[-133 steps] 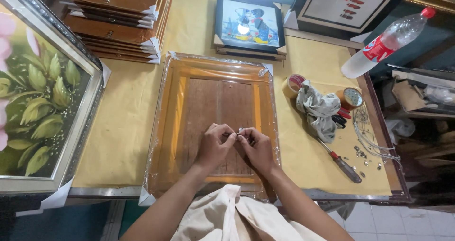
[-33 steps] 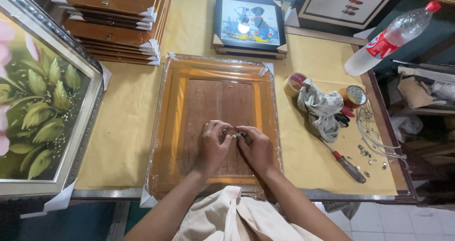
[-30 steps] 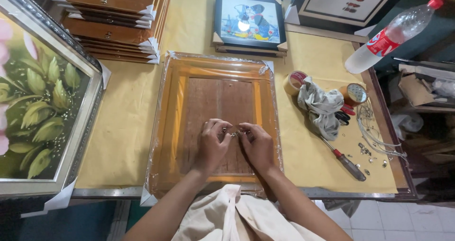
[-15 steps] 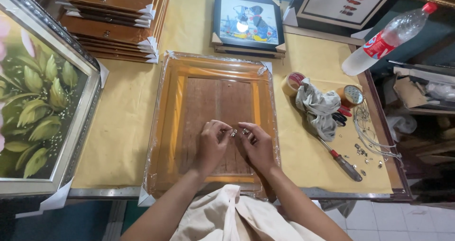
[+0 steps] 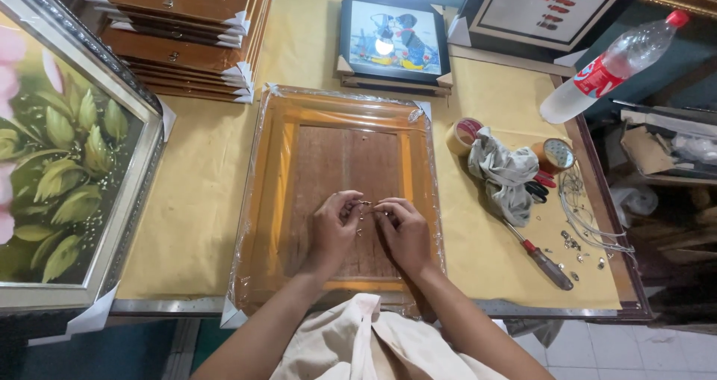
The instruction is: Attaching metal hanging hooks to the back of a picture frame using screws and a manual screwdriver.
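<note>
Both your hands are over the wooden back panel point(image 5: 351, 171) of a picture frame point(image 5: 272, 193) that lies face down, wrapped in clear plastic, in the middle of the counter point(image 5: 198, 201). Your left hand point(image 5: 334, 227) and your right hand point(image 5: 403, 231) sit close together, fingertips almost meeting, and between them they pinch a small metal hanger piece point(image 5: 366, 207) just above the panel. It is too small to tell its exact shape. Both hands are curled in a fine pinch, not flat and not loose.

The counter is covered with yellow-brown paper. To your left, a large framed flower painting point(image 5: 63, 163) in a silver frame leans over the counter's edge. At the far left stands a stack of wooden frames point(image 5: 187, 36) with white corner protectors. Straight beyond the frame you work on lies a small framed picture point(image 5: 392, 40) with a dark border, and further right a larger black-framed print point(image 5: 553, 7).

To your right, well apart from your hands, there is a roll of tape point(image 5: 464, 134), a crumpled grey cloth point(image 5: 504, 175), a second roll of tape point(image 5: 554, 154), and a red-handled screwdriver point(image 5: 539, 254) lying at a slant. Near it lies a coil of wire point(image 5: 586, 216) with a scatter of small metal fittings point(image 5: 579, 247). A clear plastic bottle point(image 5: 609, 66) with a red cap lies tilted at the far right corner.
</note>
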